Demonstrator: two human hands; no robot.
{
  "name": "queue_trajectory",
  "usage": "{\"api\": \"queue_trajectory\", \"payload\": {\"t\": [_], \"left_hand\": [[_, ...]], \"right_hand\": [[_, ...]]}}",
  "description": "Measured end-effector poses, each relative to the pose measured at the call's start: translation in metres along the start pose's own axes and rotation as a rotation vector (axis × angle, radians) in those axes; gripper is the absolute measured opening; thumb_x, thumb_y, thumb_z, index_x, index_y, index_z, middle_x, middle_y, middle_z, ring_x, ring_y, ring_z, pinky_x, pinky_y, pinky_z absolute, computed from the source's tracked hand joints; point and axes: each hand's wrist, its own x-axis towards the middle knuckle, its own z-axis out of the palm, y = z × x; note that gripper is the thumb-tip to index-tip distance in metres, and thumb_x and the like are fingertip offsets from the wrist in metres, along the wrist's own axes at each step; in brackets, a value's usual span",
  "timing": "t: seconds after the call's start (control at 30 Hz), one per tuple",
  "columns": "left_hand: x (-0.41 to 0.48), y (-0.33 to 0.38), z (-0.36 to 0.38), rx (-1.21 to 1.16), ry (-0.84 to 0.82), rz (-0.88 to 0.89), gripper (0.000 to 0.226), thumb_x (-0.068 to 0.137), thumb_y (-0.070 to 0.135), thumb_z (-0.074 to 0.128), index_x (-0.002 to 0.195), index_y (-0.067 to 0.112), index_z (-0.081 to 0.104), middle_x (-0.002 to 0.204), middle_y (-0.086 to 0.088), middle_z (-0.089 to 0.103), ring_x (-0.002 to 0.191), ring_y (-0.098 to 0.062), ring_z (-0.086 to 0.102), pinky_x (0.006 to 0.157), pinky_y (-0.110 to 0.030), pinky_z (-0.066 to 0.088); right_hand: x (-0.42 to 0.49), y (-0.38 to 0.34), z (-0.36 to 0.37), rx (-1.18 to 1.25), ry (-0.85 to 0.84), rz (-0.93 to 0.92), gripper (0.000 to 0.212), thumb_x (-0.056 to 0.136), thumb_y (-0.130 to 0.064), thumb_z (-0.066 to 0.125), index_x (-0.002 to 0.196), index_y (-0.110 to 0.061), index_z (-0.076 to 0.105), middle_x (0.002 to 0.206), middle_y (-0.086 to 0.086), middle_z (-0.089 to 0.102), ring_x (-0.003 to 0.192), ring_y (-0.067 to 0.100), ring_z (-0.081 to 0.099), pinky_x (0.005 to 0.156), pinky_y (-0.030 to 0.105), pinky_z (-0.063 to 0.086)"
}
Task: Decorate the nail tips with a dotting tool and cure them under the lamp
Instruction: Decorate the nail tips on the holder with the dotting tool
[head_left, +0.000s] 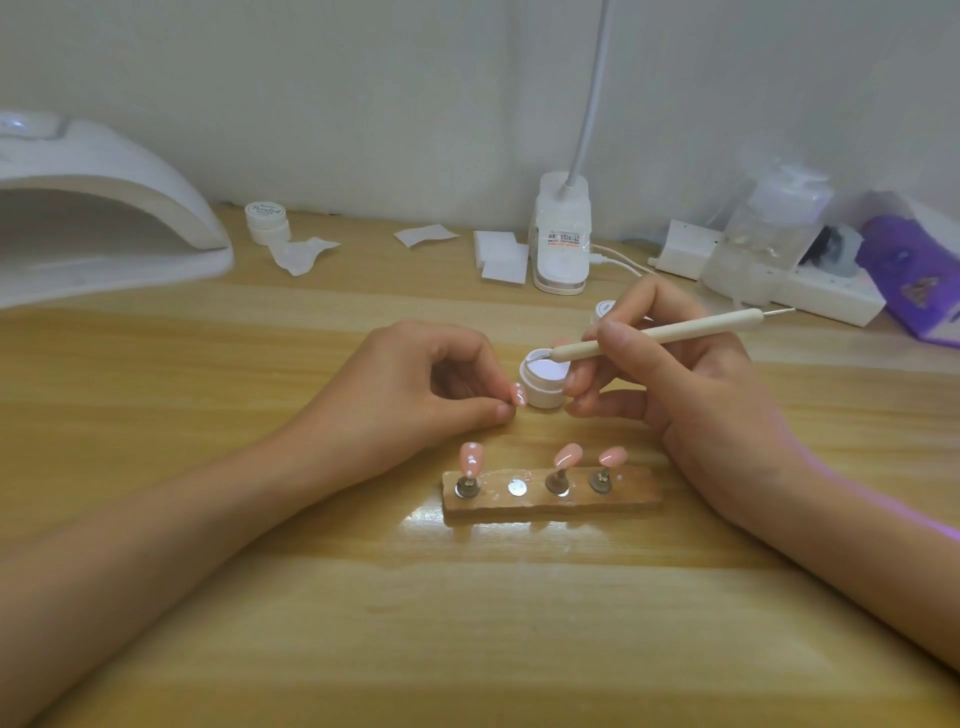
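Left hand (415, 384): rested on the wooden table (311, 597), fingers curled in; a pink nail tip (518, 393) is pinched between thumb and forefinger.

Held nail tip: kept just left of the open gel pot (543, 382), close to its wall; small white dots are seen on it.

Right hand (675, 374): closed round the dotting tool (654, 335), which is gripped pen-fashion between thumb and fingers; the lower fingers are laid beside the pot on its right.

Dotting tool: tilted low, handle pointed right and back; its working end is set at the rim of the pot, over the white gel.

Gel pot: stood uncapped on the table between the two hands; a white lid (602, 309) is partly hidden behind the right hand.

Wooden holder (550, 512): laid nearer the person than the hands; three pink tips are stood on it, the dotted tip (471, 460) at the left and two plain ones (567, 456) (612, 457) at the right.

Bare metal disc (516, 487): left uncovered on the holder, between the dotted tip and the plain ones.

Curing lamp (93, 218): placed at the far left, its opening turned toward the right and front.

Back of table: a closed white jar (267, 221), white wipes (501, 257), a desk lamp base (562, 234), a clear pump bottle (774, 228), a power strip (831, 304) and a purple pack (914, 275) are lined up along the wall.
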Motion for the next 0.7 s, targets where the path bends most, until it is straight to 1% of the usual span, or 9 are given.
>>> {"api": "queue_trajectory", "payload": {"t": [0.13, 0.3, 0.47, 0.53, 0.6, 0.63, 0.7], "left_hand": [[-0.001, 0.001, 0.000, 0.006, 0.004, 0.003, 0.022, 0.076, 0.010, 0.081, 0.069, 0.028, 0.070, 0.064, 0.021, 0.067, 0.057, 0.007, 0.058, 0.057, -0.004, 0.039], [-0.001, -0.001, 0.000, 0.001, -0.005, 0.020, 0.025, 0.076, 0.009, 0.081, 0.069, 0.030, 0.070, 0.068, 0.018, 0.069, 0.060, 0.005, 0.060, 0.059, -0.005, 0.040], [-0.001, -0.001, -0.001, -0.008, -0.019, -0.011, 0.020, 0.077, 0.009, 0.080, 0.074, 0.027, 0.071, 0.071, 0.017, 0.069, 0.063, 0.003, 0.060, 0.062, -0.008, 0.042], [-0.001, 0.005, -0.006, -0.058, 0.002, -0.052, 0.017, 0.079, 0.012, 0.079, 0.075, 0.026, 0.070, 0.072, 0.017, 0.069, 0.067, 0.001, 0.061, 0.065, -0.010, 0.045], [-0.003, 0.015, -0.015, -0.173, 0.042, -0.072, 0.015, 0.079, 0.017, 0.079, 0.075, 0.028, 0.069, 0.079, 0.014, 0.071, 0.075, -0.001, 0.063, 0.073, -0.013, 0.047], [-0.004, 0.022, -0.021, -0.233, 0.054, -0.063, 0.016, 0.079, 0.019, 0.080, 0.075, 0.029, 0.069, 0.081, 0.013, 0.071, 0.078, -0.001, 0.063, 0.076, -0.013, 0.048], [-0.007, 0.039, -0.032, -0.279, 0.034, -0.019, 0.014, 0.078, 0.023, 0.077, 0.074, 0.032, 0.067, 0.081, 0.012, 0.070, 0.080, -0.001, 0.064, 0.076, -0.013, 0.048]], "right_hand": [[0.000, 0.000, 0.000, -0.006, 0.006, -0.004, 0.014, 0.087, -0.031, 0.064, 0.077, -0.023, 0.059, 0.076, 0.010, 0.071, 0.070, 0.018, 0.068, 0.065, 0.027, 0.056], [-0.001, -0.002, 0.001, -0.010, 0.002, -0.011, 0.014, 0.087, -0.032, 0.064, 0.075, -0.026, 0.059, 0.074, 0.008, 0.071, 0.071, 0.017, 0.068, 0.065, 0.027, 0.056], [0.000, -0.002, -0.001, 0.045, 0.020, 0.025, 0.015, 0.087, -0.032, 0.062, 0.074, -0.024, 0.058, 0.074, 0.007, 0.069, 0.071, 0.016, 0.067, 0.065, 0.027, 0.055], [0.001, -0.003, -0.002, 0.095, 0.030, 0.046, 0.016, 0.084, -0.033, 0.063, 0.074, -0.022, 0.057, 0.073, 0.007, 0.068, 0.069, 0.015, 0.066, 0.064, 0.027, 0.055], [0.001, -0.003, -0.004, 0.138, 0.037, 0.066, 0.016, 0.082, -0.033, 0.064, 0.073, -0.022, 0.057, 0.072, 0.007, 0.068, 0.067, 0.014, 0.065, 0.063, 0.027, 0.055], [0.002, -0.003, -0.005, 0.153, 0.040, 0.074, 0.016, 0.082, -0.033, 0.064, 0.073, -0.022, 0.057, 0.071, 0.007, 0.067, 0.066, 0.013, 0.064, 0.063, 0.027, 0.055], [0.003, -0.002, -0.005, 0.175, 0.046, 0.087, 0.016, 0.082, -0.032, 0.064, 0.071, -0.022, 0.058, 0.070, 0.007, 0.067, 0.064, 0.013, 0.063, 0.062, 0.026, 0.055]]}}
